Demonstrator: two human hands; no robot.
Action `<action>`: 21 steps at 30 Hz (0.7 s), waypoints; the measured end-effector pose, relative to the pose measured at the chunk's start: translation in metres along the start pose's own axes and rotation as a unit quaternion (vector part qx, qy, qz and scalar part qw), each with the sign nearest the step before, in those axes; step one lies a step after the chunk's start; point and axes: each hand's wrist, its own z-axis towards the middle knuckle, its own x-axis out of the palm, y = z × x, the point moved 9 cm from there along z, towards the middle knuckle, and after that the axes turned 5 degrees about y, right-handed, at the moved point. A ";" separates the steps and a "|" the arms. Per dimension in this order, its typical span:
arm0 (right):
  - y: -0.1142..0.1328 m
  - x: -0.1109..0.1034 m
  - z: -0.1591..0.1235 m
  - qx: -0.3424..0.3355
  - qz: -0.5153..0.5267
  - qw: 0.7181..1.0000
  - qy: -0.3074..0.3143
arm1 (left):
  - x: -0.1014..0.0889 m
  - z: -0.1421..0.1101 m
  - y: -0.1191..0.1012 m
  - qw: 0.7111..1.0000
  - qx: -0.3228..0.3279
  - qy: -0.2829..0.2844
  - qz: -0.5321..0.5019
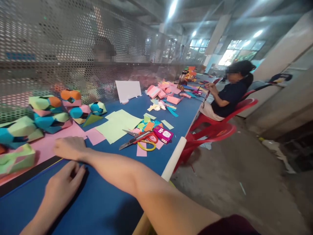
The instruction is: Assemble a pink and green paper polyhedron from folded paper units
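My right hand [69, 148] rests knuckles up at the edge of a pink sheet [75, 130], its forearm crossing the table. Its fingers are bent out of sight, so any hold is hidden. Nearer to me, my left hand [62, 181] lies over the blue tabletop [114, 202]. Its thumb and forefinger are loosely bent and apart, with nothing visible between them. Beyond the hands stand several folded paper shapes [51, 120] in green, blue, orange and pink. To the right of my right hand are pale green sheets [116, 125].
Scissors [149, 143] with red and yellow handles lie with a cutter knife [134, 140] by a magenta case [163, 134]. A white card [128, 91] leans near a perforated metal screen [137, 58]. Pink paper pieces [163, 89] are piled farther off. A co-worker [227, 94] sits at right.
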 end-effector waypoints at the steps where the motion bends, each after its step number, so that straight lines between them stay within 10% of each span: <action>1: -0.001 0.000 0.000 0.002 0.000 1.000 0.003 | 0.000 0.000 0.001 1.000 -0.001 0.001 -0.003; 21: -0.011 0.014 -0.002 0.055 0.072 0.996 -0.003 | -0.006 -0.012 0.002 0.987 0.097 -0.078 -0.104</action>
